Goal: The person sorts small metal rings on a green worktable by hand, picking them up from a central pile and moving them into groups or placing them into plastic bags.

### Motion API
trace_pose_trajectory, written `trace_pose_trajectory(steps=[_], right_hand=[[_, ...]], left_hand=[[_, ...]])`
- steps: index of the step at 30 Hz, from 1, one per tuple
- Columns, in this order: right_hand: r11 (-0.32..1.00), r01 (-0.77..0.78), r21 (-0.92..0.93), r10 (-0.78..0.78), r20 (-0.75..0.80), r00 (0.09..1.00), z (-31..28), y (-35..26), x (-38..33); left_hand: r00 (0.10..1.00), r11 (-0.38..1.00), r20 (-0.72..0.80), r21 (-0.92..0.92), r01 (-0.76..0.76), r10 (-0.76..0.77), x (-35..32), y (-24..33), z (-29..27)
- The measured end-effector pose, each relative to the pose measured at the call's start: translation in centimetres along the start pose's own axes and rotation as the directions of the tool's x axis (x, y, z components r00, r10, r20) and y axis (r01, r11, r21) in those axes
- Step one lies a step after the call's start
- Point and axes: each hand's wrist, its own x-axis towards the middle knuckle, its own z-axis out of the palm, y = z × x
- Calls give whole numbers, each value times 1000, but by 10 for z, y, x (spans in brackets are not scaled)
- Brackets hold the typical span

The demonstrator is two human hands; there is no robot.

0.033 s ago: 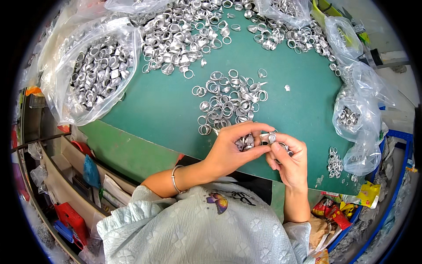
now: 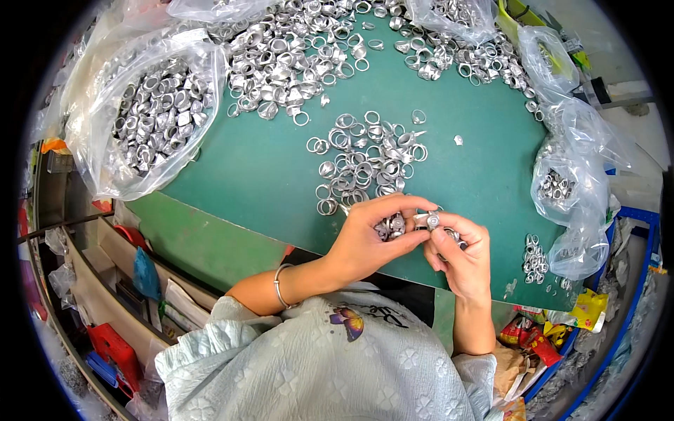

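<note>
Leftward, a clear plastic bag (image 2: 151, 105) bulges with silver rings (image 2: 154, 116).

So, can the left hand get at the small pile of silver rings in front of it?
Probably yes: the left hand is right beside the small ring pile, with nothing between them, though it already holds several rings.

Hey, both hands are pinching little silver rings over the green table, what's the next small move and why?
Probably seat the small metal ring pinched at the right hand fingertips against the cluster of rings cupped in the left hand. The two hands already meet just above the table edge, with the loose ring pile right behind for the next piece.
</note>
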Motion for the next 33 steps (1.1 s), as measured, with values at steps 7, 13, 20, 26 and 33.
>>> trace_pose_trajectory(steps=[7, 13, 20, 26, 33], right_hand=[[998, 66, -1, -66, -87, 994, 6, -1, -5], [996, 48, 81, -38, -124, 991, -10, 1, 8], [480, 163, -862, -369, -30, 929, -16, -16, 81], [231, 206, -951, -171, 168, 971, -23, -25, 117], [479, 194, -856, -232, 89, 969, -35, -29, 132]], left_hand=[[994, 980, 1, -168, 108, -109, -2, 3, -1], [872, 490, 318, -731, 476, -372, 1, -4, -11], [894, 526, 377, -723, 448, -242, -6, -5, -18], [895, 586, 269, -682, 439, -357, 6, -18, -17], [878, 601, 285, -645, 472, -384, 8, -12, -19]])
